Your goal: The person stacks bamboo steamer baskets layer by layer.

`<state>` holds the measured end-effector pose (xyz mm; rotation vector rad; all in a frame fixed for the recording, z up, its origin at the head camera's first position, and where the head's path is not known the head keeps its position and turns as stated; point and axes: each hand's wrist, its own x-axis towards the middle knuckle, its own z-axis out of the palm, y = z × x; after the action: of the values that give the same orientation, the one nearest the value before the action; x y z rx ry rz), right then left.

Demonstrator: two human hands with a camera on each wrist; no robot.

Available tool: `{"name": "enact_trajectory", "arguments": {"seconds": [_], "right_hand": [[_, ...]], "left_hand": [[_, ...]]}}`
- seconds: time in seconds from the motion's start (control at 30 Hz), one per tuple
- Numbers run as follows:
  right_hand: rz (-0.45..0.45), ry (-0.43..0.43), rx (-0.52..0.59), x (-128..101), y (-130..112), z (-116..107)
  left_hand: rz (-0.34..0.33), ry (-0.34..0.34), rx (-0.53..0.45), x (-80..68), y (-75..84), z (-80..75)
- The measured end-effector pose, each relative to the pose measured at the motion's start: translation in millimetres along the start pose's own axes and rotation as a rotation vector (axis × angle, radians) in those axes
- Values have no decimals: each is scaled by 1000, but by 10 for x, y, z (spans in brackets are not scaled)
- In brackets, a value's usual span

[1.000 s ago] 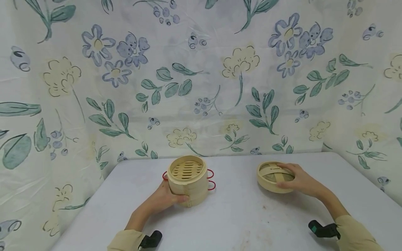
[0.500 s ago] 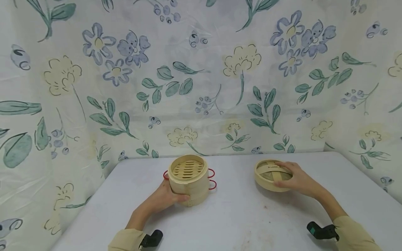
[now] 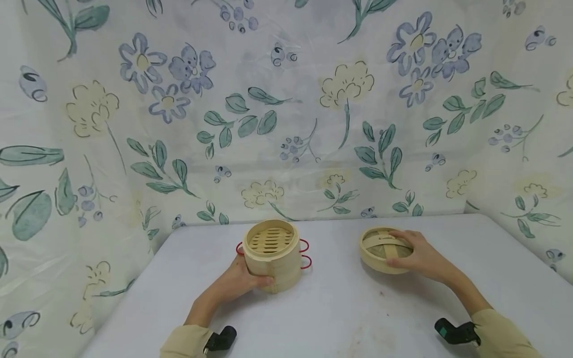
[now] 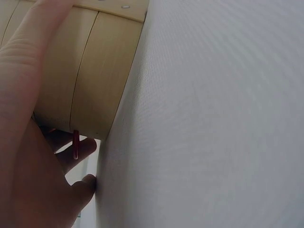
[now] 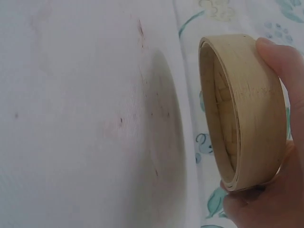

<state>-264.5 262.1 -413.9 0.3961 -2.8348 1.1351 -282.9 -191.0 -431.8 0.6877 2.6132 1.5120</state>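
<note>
Two hands: L (image 3: 233, 283) grips steamer (image 3: 272, 256), R (image 3: 423, 258) lifts lid (image 3: 384, 250)

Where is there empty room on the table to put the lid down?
Bare table lies between the steamer basket and the lid, and along the near edge between the two sleeves. More shows behind the basket, toward the flowered cloth. It is crowded only where the left hand grips the basket and the right hand holds the lid.

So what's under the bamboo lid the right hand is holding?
Nothing: the lid is off the table, gripped by the right hand, with only its shadow on the bare cloth below. Its hollow underside shows partly; the rest is turned out of view.
</note>
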Motion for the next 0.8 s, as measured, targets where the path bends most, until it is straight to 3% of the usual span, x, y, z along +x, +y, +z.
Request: {"name": "enact_trajectory", "arguments": {"seconds": [0.33, 0.8], "right_hand": [[1, 43, 17, 41, -119, 35], [-40, 46, 3, 151, -359, -66]], "left_hand": [[-25, 6, 19, 15, -13, 1], [6, 9, 11, 26, -5, -6]]}}
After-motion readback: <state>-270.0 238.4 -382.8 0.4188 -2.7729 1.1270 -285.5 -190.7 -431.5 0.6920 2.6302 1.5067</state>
